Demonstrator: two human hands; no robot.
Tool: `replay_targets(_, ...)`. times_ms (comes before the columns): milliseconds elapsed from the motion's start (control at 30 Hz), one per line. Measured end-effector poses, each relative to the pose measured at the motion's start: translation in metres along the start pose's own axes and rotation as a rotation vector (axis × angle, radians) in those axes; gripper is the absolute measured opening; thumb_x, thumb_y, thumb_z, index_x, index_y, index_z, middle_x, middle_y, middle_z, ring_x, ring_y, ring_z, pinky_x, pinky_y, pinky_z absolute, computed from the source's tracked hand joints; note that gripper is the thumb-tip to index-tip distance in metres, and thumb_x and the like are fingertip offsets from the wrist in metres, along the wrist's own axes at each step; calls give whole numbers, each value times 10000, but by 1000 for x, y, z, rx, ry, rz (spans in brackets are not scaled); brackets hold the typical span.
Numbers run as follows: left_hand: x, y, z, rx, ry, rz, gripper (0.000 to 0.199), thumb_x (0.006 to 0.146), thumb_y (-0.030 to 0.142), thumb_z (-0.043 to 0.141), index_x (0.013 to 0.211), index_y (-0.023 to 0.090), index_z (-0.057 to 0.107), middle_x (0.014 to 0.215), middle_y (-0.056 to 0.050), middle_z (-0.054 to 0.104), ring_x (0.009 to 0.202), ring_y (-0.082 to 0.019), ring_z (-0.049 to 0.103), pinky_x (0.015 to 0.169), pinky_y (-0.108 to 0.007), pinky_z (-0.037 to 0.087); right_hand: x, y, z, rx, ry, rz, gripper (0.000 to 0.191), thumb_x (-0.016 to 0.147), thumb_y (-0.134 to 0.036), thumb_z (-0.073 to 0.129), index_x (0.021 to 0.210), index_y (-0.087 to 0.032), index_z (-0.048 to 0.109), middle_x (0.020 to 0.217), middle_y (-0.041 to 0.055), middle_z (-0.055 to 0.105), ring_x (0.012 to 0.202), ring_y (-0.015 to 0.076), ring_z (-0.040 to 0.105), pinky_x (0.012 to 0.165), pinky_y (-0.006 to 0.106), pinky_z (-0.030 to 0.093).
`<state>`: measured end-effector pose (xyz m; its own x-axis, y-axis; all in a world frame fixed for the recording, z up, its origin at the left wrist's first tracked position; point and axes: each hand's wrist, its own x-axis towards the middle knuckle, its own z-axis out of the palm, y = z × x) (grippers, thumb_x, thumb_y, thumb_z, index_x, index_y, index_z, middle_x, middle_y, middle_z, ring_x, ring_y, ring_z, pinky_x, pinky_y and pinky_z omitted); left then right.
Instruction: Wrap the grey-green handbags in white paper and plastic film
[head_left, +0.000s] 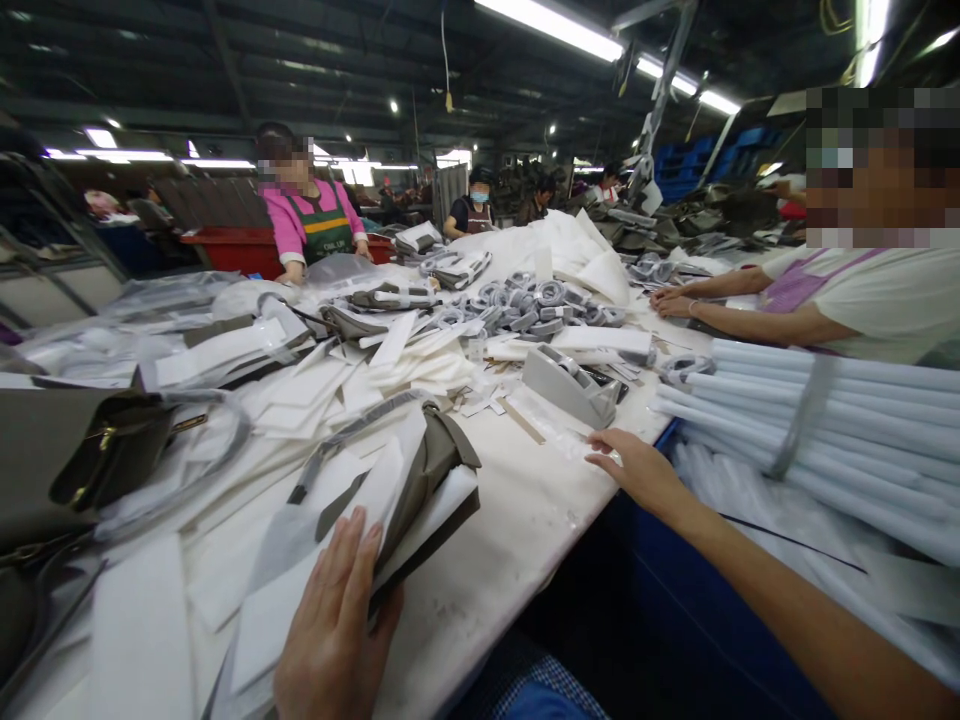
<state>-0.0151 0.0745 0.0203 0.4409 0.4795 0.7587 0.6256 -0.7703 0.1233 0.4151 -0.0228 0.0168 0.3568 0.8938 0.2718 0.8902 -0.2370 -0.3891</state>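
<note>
My left hand [330,625] grips the near end of an olive-brown handbag [431,445]. Its fingers lie over a white foam sheet [382,480] on the bag's side, and the thumb is on the dark lower side. The bag's strap [360,425] is wrapped in pale grey material. Over the table's right edge reaches my right hand [637,468], thumb and fingers apart. Its fingertips are at some clear plastic [562,430]; whether they touch it I cannot tell. A grey bag-shaped piece [566,385] lies just beyond that plastic.
Loose white foam sheets [315,390] cover the table [495,520]. Wrapped strap coils [532,300] lie further back. Another olive bag [75,450] is at left. Bundled white foam rolls [825,420] stand at right. Co-workers include one in pink [319,215] and one at right [847,290].
</note>
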Motion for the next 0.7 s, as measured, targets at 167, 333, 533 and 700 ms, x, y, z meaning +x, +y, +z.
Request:
replay_targets(167, 1, -1, 2, -3, 0, 7, 697, 935, 198, 615, 1556, 213, 297, 1541, -109, 440, 1402, -255, 450, 1198, -387, 347, 5, 10, 11, -18, -22, 33, 251, 885, -429, 522, 872, -217, 655, 892, 70, 679, 888, 247, 625, 847, 370, 473)
replay_targets(333, 0, -5, 5, -7, -2, 16, 703, 939, 188, 601, 1563, 211, 278, 1558, -101, 416, 1419, -242, 425, 1214, -357, 317, 12, 6, 4, -43, 9, 33, 258, 926, -420, 483, 850, -241, 651, 888, 49, 685, 853, 235, 626, 793, 355, 457)
replay_targets(533, 0, -3, 5, 3, -17, 1, 720, 930, 180, 613, 1564, 244, 278, 1555, -85, 421, 1407, -249, 440, 1205, -384, 351, 8, 4, 7, -76, -9, 35, 234, 895, -423, 560, 984, -221, 637, 1021, 85, 684, 982, 260, 616, 892, 378, 455)
replay_targets(700, -1, -4, 7, 0, -36, -4, 735, 930, 172, 603, 1569, 268, 255, 1556, -75, 418, 1407, -263, 438, 1197, -431, 371, 16, 11, 15, -91, -40, 94, 155, 856, -362, 593, 845, -217, 645, 864, 59, 681, 879, 244, 619, 806, 352, 462)
